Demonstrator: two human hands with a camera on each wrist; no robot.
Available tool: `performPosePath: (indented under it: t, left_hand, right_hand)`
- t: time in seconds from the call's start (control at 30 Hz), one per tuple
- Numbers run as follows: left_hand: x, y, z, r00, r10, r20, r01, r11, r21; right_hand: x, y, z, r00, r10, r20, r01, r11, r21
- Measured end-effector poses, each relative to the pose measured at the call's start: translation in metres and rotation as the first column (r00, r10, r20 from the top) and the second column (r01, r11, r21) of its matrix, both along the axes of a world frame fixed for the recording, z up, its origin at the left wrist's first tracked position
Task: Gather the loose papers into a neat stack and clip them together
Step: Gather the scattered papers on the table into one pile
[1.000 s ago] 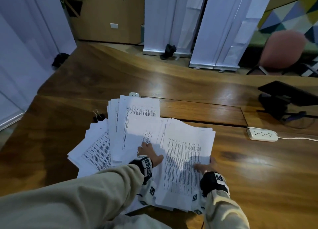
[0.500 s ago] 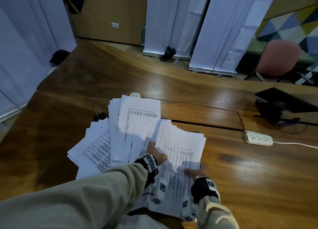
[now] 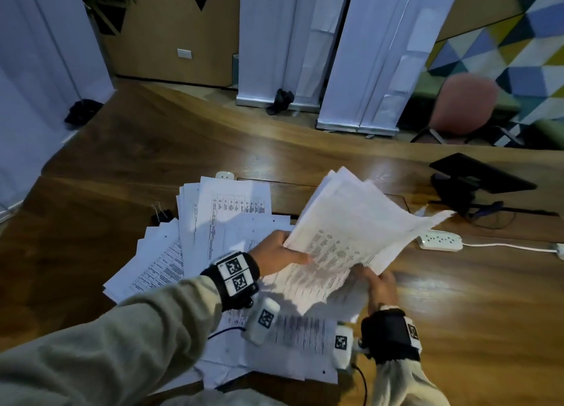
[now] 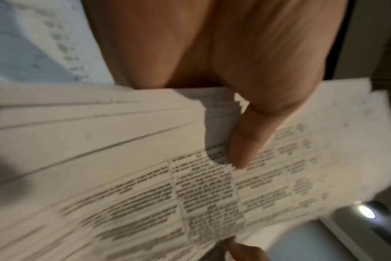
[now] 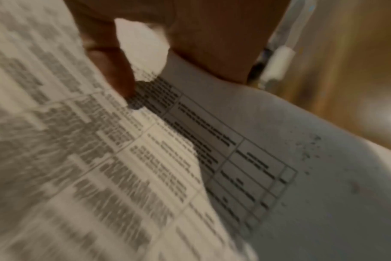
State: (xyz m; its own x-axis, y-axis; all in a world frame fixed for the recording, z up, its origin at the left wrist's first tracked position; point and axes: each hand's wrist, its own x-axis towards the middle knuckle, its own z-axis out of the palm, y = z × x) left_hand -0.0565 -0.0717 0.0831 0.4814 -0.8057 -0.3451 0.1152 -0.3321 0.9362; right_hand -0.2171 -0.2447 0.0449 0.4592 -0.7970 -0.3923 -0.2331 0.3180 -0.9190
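Worktop (image 3: pixel 457 329) carried spread papers (image 3: pixel 213 222) near front edge. Gathering step was under way: lifted bundle (image 3: pixel 351 231), flat on pile a second earlier, tilted up. Left hand (image 3: pixel 279 254) and right hand (image 3: pixel 380 286) each pinched its near edge. Binder clip (image 3: pixel 160 214) lay beside papers' left-rear corner. Next likely: square bundle, collect rest.

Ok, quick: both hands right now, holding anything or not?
Left hand: grips the lifted bundle of white printed paper sheets, thumb on top.
Right hand: grips the same bundle at its near corner.
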Motion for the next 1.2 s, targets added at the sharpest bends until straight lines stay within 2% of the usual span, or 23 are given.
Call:
performPosePath:
  t: [0.07,0.1,0.2,0.37,0.5,0.67,0.77,0.9,1.03,1.1,1.2]
  left_hand:
    - [0.008,0.007,0.012,0.993,0.116,-0.036,-0.119,0.989,-0.083]
    - [0.011,0.01,0.016,0.986,0.157,-0.052,-0.163,0.98,-0.119]
    - [0.016,0.021,0.02,0.978,0.201,-0.047,-0.206,0.965,-0.164]
    - [0.009,0.032,-0.006,0.955,0.291,-0.062,-0.296,0.95,-0.102]
    - [0.003,0.027,-0.009,0.931,0.36,-0.051,-0.364,0.927,-0.095]
    - [0.006,0.031,-0.006,0.937,0.339,-0.083,-0.349,0.92,-0.18]
    - [0.007,0.034,-0.016,0.957,0.281,-0.071,-0.289,0.944,-0.16]
    - [0.005,0.032,-0.016,0.958,0.269,-0.105,-0.283,0.944,-0.168]
    - [0.004,0.031,-0.008,0.963,0.259,-0.071,-0.269,0.932,-0.242]
    - [0.006,0.032,-0.014,0.97,0.243,-0.031,-0.243,0.944,-0.222]
    - [0.009,0.034,-0.037,0.987,0.148,0.067,-0.144,0.987,-0.065]
  right_hand:
    - [0.0,0.01,0.03,0.994,-0.031,0.102,0.05,0.981,-0.19]
    - [0.0,0.016,0.039,0.985,-0.011,0.174,0.051,0.972,-0.229]
    - [-0.001,0.035,0.04,0.98,0.027,0.198,0.032,0.957,-0.289]
    - [0.006,0.052,0.021,0.979,0.034,0.2,0.017,0.968,-0.25]
    - [0.013,0.055,0.021,0.979,-0.009,0.205,0.048,0.981,-0.188]
    - [0.011,0.053,0.027,0.957,-0.045,0.288,0.105,0.975,-0.197]
    - [0.011,0.052,0.018,0.968,-0.015,0.25,0.068,0.976,-0.205]
    - [0.014,0.057,0.018,0.981,-0.004,0.192,0.038,0.985,-0.17]
    - [0.013,0.054,0.028,0.969,-0.03,0.246,0.068,0.987,-0.148]
    - [0.013,0.049,0.017,0.982,-0.029,0.188,0.054,0.99,-0.129]
    - [0.017,0.047,-0.006,0.999,0.038,0.032,-0.034,0.992,-0.121]
